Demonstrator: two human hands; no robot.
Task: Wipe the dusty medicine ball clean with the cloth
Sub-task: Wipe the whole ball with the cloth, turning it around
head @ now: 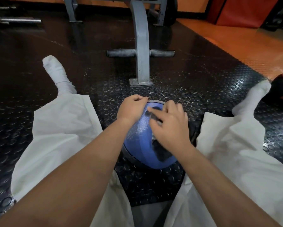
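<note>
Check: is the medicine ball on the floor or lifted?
On the floor: the medicine ball sits on the studded mat between the legs.

On studded floor mat (203, 82): blue medicine ball (137, 136), bench leg (141, 63).

Nothing legible right now: the blue medicine ball (142, 136) carries dark printed marks, but they are blurred and partly covered by the right hand (168, 126), so no letter or number comes clear.

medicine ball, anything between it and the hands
Nothing visible stands between them: the left hand and right hand both rest directly on the medicine ball. No cloth shows clearly under either hand.
</note>
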